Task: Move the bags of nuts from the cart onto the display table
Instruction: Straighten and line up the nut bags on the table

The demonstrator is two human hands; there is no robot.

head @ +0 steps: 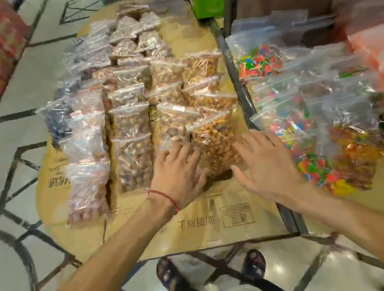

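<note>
Dozens of clear zip bags of nuts already lie in overlapping rows on the cardboard-covered display table, filling it from the far end down to about the middle, with bare cardboard left on the near side. The nearest bag, full of golden-brown nuts, sits at the front of the rightmost row, just beside the table's right edge. Judging by how full the rows are, most of the work looks done, and this bag seems to be getting its final placement or a straightening. What remains is hard to say: the cart is not clearly identifiable, and the surface to the right holds bags of bright coloured sweets rather than nuts, with pink plastic bags blurred beyond them. The left hand, a red string bracelet at its wrist, lies palm down with fingers spread, touching the bag's left edge. The right hand is open as well, fingers apart, just at the bag's right side; motion blur hides whether it touches. Neither hand is closed on anything. Both forearms reach forward from the bottom corners, above sandalled feet on the glossy tiled floor.
</note>
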